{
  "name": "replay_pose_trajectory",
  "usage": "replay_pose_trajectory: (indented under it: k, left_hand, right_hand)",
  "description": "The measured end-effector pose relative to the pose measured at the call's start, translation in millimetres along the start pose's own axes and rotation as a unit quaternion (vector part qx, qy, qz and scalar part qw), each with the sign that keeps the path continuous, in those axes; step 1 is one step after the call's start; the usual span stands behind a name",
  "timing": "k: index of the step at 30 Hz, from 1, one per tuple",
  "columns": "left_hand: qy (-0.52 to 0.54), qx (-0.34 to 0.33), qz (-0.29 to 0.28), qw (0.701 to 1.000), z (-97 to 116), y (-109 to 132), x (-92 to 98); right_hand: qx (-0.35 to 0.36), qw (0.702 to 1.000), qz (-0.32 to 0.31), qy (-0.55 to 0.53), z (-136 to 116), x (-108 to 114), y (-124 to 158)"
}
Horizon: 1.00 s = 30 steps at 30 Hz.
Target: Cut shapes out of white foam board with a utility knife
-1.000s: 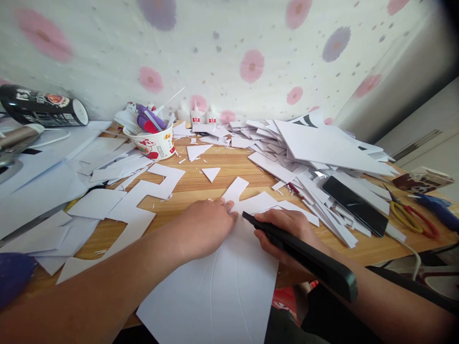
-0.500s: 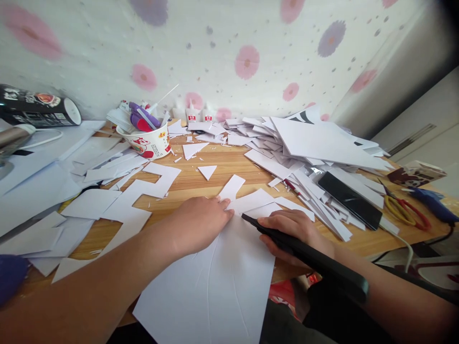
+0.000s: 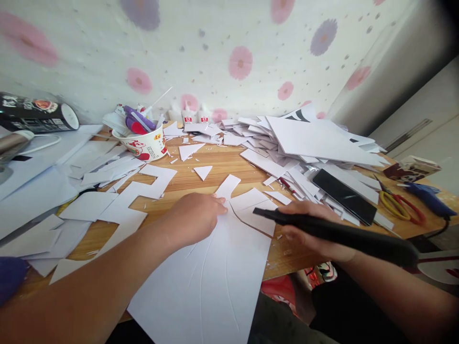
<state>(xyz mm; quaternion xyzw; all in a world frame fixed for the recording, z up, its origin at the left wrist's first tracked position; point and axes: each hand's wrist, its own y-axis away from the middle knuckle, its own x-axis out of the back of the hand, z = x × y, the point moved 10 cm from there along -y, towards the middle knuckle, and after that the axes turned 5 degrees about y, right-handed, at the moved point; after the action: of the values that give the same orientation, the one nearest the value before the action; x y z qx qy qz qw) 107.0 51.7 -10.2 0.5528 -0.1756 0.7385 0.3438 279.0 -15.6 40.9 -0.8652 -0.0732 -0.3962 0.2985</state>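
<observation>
My left hand point(image 3: 193, 217) lies on a large white foam board point(image 3: 215, 296), its fingertips pressing near the base of a narrow upright strip point(image 3: 228, 186). Thin curved scored lines run down the board. My right hand point(image 3: 311, 229) is closed around a long black utility knife point(image 3: 333, 234), whose tip points left above a cut-off white piece point(image 3: 255, 210). I cannot make out the blade. A dark curved gap separates that piece from the board. Beside it lies a slim white offcut point(image 3: 278, 197).
White offcuts point(image 3: 132, 196) cover the left; a heap of board pieces point(image 3: 315, 138) fills the back right. A paper tub point(image 3: 145, 145) holds tools. Glue bottles point(image 3: 188, 116) stand behind. A phone point(image 3: 344, 196), scissors point(image 3: 398, 205) and a blue glue gun point(image 3: 432, 198) lie right.
The knife in my right hand has moved right, away from my left hand, and turned more level. The curved cut now shows as an open gap. My left hand stays pressed on the board.
</observation>
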Motion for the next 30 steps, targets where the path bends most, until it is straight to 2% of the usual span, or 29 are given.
replay_pose_trajectory:
  k: [2,4,6,9,13,16,19,21,24,26,30]
  left_hand:
    - [-0.011,0.025,0.032,0.999,-7,-4,6.8]
    - [-0.007,0.052,0.071,0.996,-17,-6,14.3]
    - [0.005,0.061,0.087,0.994,-23,-7,16.5]
    - [0.029,0.069,0.091,0.993,-30,-8,15.3]
    - [0.125,0.092,0.097,0.983,-39,-10,11.5]
    - [0.233,0.137,0.098,0.958,-51,-12,5.5]
    - [0.296,0.17,0.092,0.935,-59,-11,4.6]
    - [0.382,0.168,0.068,0.906,-57,-9,5.3]
    - [0.556,0.142,0.025,0.819,-51,-3,11.5]
    - [0.623,0.128,0.018,0.771,-51,3,20.8]
    - [0.688,0.095,-0.003,0.72,-51,11,32.0]
  right_hand:
    - [-0.076,0.995,0.059,0.026,16,18,0]
    - [-0.121,0.987,0.089,0.053,29,26,-1]
    - [-0.137,0.985,0.078,0.072,40,21,-4]
    - [-0.136,0.986,0.013,0.095,51,0,-9]
    - [-0.122,0.984,-0.042,0.12,49,-19,-9]
    - [-0.136,0.985,-0.032,0.099,46,-22,-8]
    - [-0.177,0.984,0.006,0.03,46,-19,-7]
    - [-0.185,0.982,0.034,-0.033,44,-18,-8]
    - [-0.181,0.97,0.094,-0.133,40,-13,-9]
    - [-0.183,0.954,0.143,-0.192,41,-10,-9]
    - [-0.183,0.928,0.181,-0.271,42,-12,-16]
